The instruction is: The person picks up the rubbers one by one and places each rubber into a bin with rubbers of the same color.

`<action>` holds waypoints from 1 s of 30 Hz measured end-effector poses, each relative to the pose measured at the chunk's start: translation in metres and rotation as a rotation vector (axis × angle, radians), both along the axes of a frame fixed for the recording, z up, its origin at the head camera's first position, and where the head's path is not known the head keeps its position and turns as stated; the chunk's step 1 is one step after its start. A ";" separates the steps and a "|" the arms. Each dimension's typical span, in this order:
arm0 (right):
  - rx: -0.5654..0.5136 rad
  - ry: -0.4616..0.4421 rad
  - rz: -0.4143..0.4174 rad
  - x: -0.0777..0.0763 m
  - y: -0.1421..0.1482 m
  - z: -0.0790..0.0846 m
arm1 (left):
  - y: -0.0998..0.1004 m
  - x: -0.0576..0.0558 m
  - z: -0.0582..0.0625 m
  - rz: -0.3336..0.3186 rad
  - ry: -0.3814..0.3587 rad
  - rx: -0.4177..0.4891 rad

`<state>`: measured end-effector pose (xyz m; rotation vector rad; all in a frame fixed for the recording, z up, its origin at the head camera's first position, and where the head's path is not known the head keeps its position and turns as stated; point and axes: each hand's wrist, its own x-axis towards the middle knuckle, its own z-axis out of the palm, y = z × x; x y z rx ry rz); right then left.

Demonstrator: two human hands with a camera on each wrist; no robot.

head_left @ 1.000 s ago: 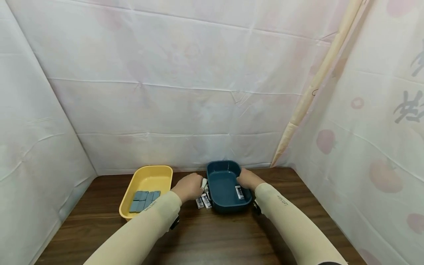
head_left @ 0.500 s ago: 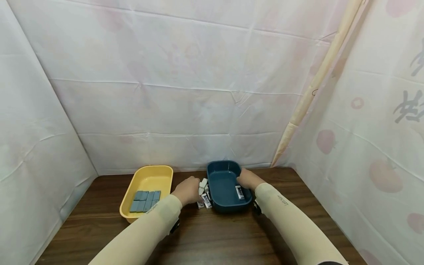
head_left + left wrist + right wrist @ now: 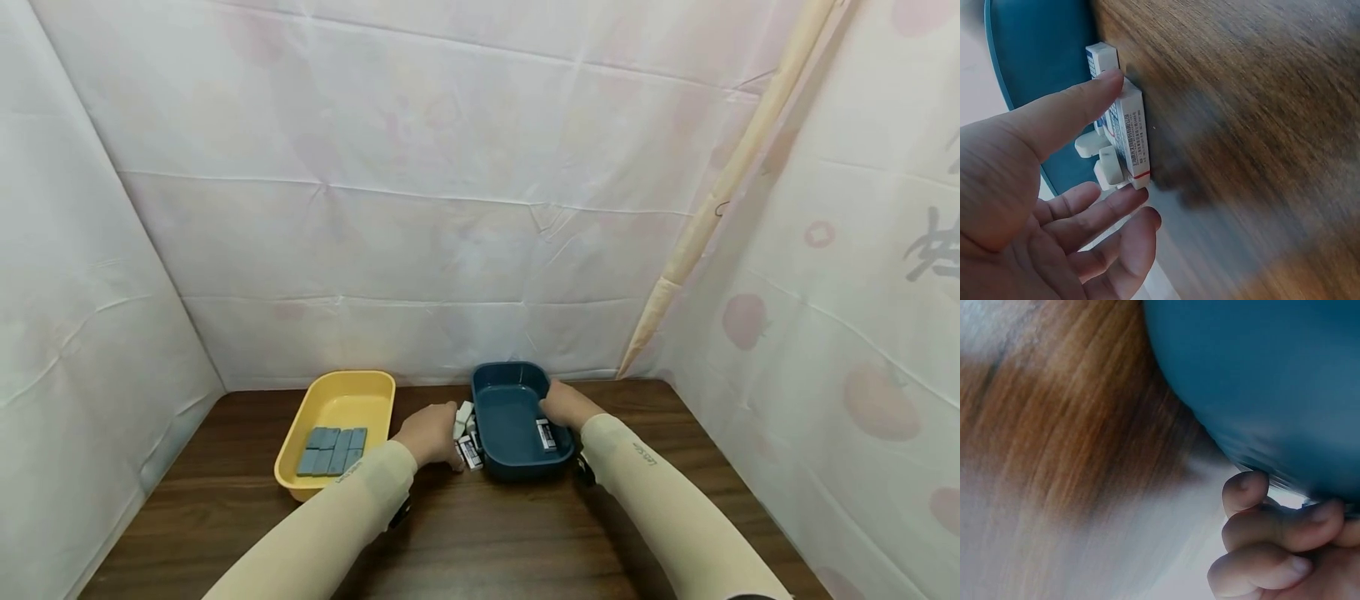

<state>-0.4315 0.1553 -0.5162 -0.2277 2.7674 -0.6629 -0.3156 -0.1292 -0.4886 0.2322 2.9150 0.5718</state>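
Observation:
My left hand is low over the table, left of the blue tray. In the left wrist view, its thumb and a fingertip pinch the two ends of a white eraser in a printed sleeve. Another sleeved eraser and several plain white pieces lie between that hand and the tray. My right hand holds the tray's right rim; the right wrist view has its fingers curled by the outer wall. Inside the tray, near its right side, is one sleeved eraser.
A yellow tray stands to the left, with several grey-blue blocks laid side by side in its front part. Behind the dark wooden table hangs a pale cloth wall, with more cloth on both sides.
My left hand has shifted slightly toward the near side and covers one of the two sleeved erasers seen before. The right hand stays on the blue tray.

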 end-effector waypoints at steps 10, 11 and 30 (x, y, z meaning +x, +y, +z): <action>0.015 -0.009 -0.015 0.002 -0.002 0.004 | 0.001 -0.002 -0.001 -0.001 -0.011 0.001; 0.015 -0.004 -0.010 0.003 -0.002 0.004 | 0.000 -0.002 -0.001 -0.004 -0.012 0.001; 0.047 -0.002 0.008 0.006 -0.003 0.008 | -0.001 0.011 0.048 -0.061 0.069 -0.100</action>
